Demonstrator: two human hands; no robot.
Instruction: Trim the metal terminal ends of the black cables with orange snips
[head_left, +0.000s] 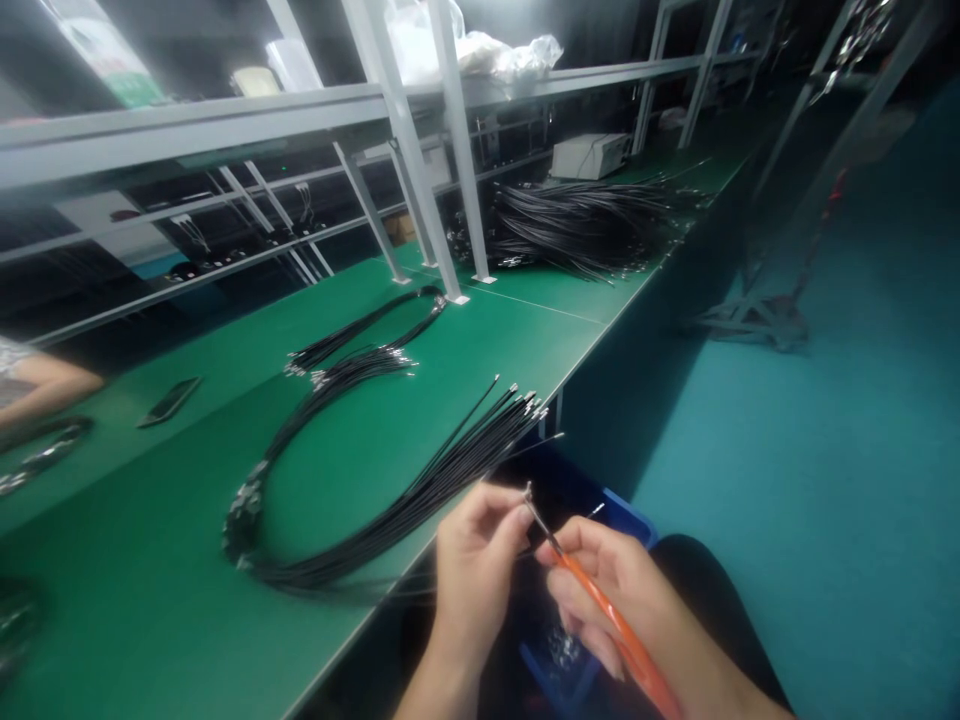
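Note:
My left hand (480,560) is closed, its thumb and forefinger pinching a small metal end piece (528,490) above the front edge of the bench. My right hand (611,580) is wrapped round an orange-handled tool (611,618) with a thin dark shaft. The tip of that shaft meets the small piece at my left fingertips; its exact shape is too small to tell. Left of my hands, a curved bundle of black cables (442,480) with silvery ends lies on the green bench (337,480). Below my hands stands a blue bin (630,515) with small shiny pieces inside.
Behind lie a second cable bundle (360,320) and a large cable pile (577,225) near a pale box (590,155). White shelf posts (420,170) rise from the bench. At far left are a person's forearm (56,385) and a phone-like dark slab (170,402).

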